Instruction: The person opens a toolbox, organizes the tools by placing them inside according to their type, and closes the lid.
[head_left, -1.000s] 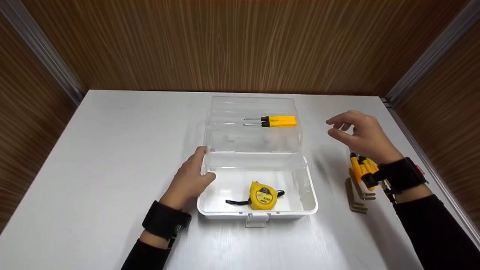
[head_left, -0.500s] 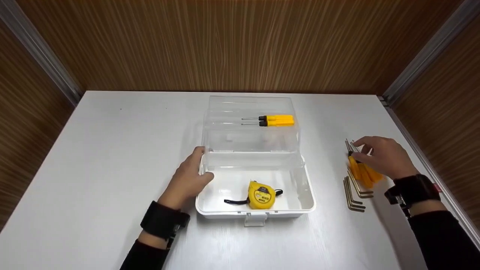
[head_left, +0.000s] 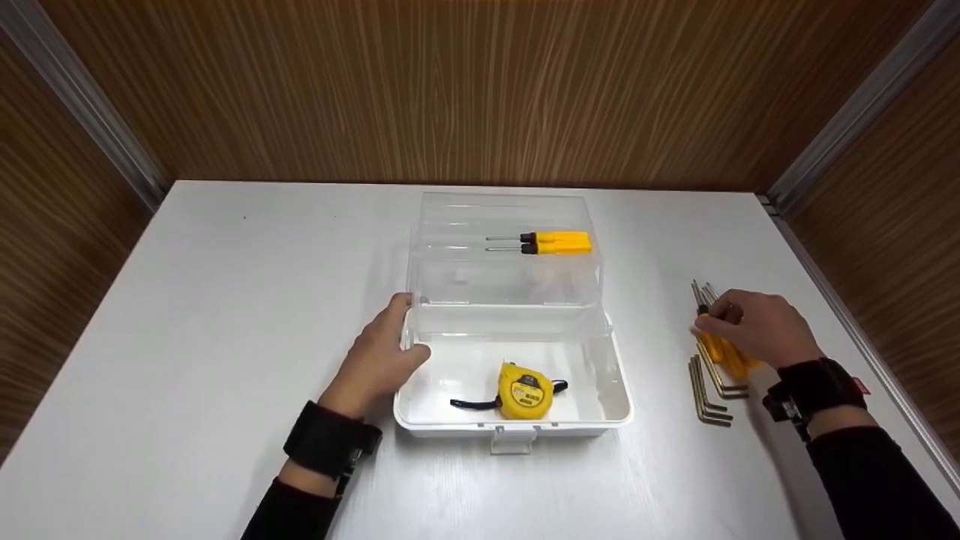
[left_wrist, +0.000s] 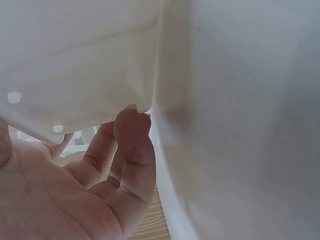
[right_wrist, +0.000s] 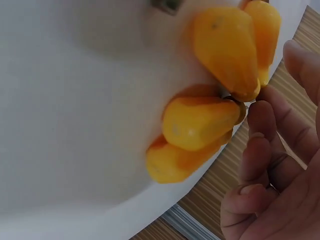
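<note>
My left hand (head_left: 390,341) holds the left wall of a white toolbox (head_left: 624,390), thumb over the rim and fingers (left_wrist: 132,145) against the box's outer corner (left_wrist: 75,60). The clear lid tray (head_left: 450,277) stands open behind, with two yellow screwdrivers (head_left: 556,242) in it. A yellow tape measure (head_left: 526,391) lies in the box bottom. At the table's right, my right hand (head_left: 716,319) curls over a bunch of yellow-handled screwdrivers (head_left: 721,351) and pinches one near its shank. In the right wrist view the handles (right_wrist: 200,122) lie beside my curled fingers (right_wrist: 257,150).
Several L-shaped hex keys (head_left: 706,394) lie on the white table (head_left: 225,300) just in front of the screwdrivers. Wood-panelled walls (head_left: 480,90) close in the table at the back and both sides. The box latch (head_left: 512,439) faces me.
My right hand came down from the air beside the box onto the screwdrivers at the right and closed its fingers on them. My left hand stayed on the box.
</note>
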